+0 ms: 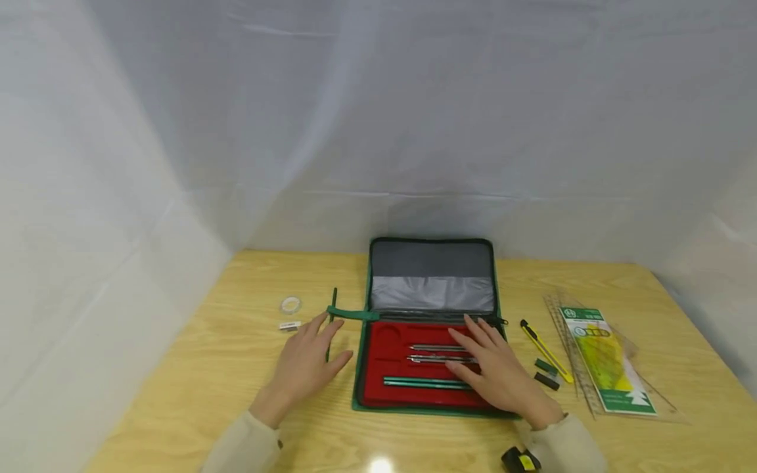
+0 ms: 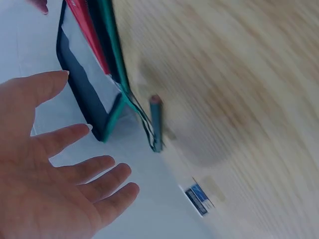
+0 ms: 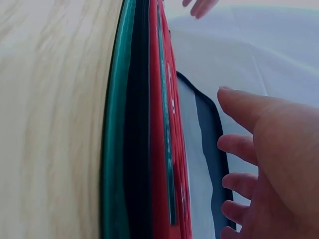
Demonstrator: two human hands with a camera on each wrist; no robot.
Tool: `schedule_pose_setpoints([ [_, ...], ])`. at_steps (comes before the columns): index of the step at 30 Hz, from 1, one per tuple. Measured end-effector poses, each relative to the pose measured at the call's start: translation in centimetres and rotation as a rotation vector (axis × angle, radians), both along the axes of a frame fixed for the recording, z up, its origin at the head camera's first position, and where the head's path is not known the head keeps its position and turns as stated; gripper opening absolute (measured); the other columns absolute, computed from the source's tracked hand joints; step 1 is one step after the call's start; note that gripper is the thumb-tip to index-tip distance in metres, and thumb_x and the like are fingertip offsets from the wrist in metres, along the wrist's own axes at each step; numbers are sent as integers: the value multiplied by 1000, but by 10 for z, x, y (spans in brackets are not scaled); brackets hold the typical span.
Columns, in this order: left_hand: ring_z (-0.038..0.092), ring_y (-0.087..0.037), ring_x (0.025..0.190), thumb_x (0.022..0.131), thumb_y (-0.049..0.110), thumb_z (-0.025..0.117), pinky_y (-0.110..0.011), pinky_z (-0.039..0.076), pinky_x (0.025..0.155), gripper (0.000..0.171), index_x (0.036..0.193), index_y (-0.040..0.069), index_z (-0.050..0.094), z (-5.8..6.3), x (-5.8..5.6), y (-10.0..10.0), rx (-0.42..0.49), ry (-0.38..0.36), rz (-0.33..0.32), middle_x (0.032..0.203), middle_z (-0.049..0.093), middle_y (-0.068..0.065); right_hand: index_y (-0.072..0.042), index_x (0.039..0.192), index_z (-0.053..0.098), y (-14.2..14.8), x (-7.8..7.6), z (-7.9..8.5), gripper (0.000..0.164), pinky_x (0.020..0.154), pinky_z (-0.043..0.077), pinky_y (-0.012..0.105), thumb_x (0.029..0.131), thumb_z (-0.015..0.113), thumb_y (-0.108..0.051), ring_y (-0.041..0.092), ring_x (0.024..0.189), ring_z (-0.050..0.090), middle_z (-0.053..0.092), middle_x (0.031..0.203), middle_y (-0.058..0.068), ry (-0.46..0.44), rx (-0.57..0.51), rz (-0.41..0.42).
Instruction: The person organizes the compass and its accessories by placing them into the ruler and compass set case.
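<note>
An unzipped green-edged case (image 1: 434, 256) lies open, its lid standing back against the wall. Its red tray (image 1: 384, 395) bears slim metal drawing instruments (image 1: 434, 359) and two green pencils (image 1: 420, 382). My right hand (image 1: 499, 371) is spread above the tray's right side, hiding part of its contents; fingers and thumb hold nothing in the right wrist view. Left of the case, my left hand (image 1: 304, 361) hovers palm down with fingers apart and nothing in it. Beside that hand a dark green pencil (image 2: 156, 119) lies on the table, crossed by the case's green strap (image 1: 355, 314).
A roll of clear tape (image 1: 290, 304) and a small eraser (image 1: 290, 326) lie at left. On the right are a yellow utility knife (image 1: 550, 355), a green block (image 1: 546, 366), a black block (image 1: 547, 382) and packaged clear set squares (image 1: 609, 368). A tape measure (image 1: 519, 461) sits near the front.
</note>
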State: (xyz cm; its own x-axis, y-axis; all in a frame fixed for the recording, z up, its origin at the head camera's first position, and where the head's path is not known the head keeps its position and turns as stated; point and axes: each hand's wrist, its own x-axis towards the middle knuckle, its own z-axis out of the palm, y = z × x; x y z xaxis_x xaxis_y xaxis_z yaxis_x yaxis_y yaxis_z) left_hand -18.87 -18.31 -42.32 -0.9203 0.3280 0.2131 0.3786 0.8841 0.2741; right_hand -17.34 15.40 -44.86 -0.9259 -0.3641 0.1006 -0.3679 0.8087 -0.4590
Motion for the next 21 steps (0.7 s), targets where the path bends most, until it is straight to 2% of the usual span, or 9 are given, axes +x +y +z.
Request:
schedule_pose_setpoints([
  [5, 46, -44, 120, 90, 38, 65, -60, 43, 87, 54, 131, 5, 54, -3, -1, -7, -30, -20, 37, 137, 43, -26, -17, 146, 42, -6, -2, 0, 66, 106, 13, 62, 93, 47, -57, 39, 141, 11, 19, 156, 13, -16, -9, 10],
  [13, 49, -41, 115, 90, 33, 65, -56, 47, 84, 47, 124, 1, 58, -5, 0, -13, 5, -67, 73, 132, 48, -25, -16, 145, 43, -15, -4, 2, 63, 107, 13, 61, 94, 49, -54, 39, 141, 12, 19, 156, 14, -23, -11, 46],
  [21, 58, -30, 94, 88, 25, 68, -44, 49, 81, 44, 118, -6, 60, -7, -3, -12, 38, -132, 131, 106, 58, -18, -16, 143, 45, -24, -7, 1, 61, 106, 18, 61, 94, 51, -51, 37, 141, 15, 20, 155, 12, -16, -27, 59],
])
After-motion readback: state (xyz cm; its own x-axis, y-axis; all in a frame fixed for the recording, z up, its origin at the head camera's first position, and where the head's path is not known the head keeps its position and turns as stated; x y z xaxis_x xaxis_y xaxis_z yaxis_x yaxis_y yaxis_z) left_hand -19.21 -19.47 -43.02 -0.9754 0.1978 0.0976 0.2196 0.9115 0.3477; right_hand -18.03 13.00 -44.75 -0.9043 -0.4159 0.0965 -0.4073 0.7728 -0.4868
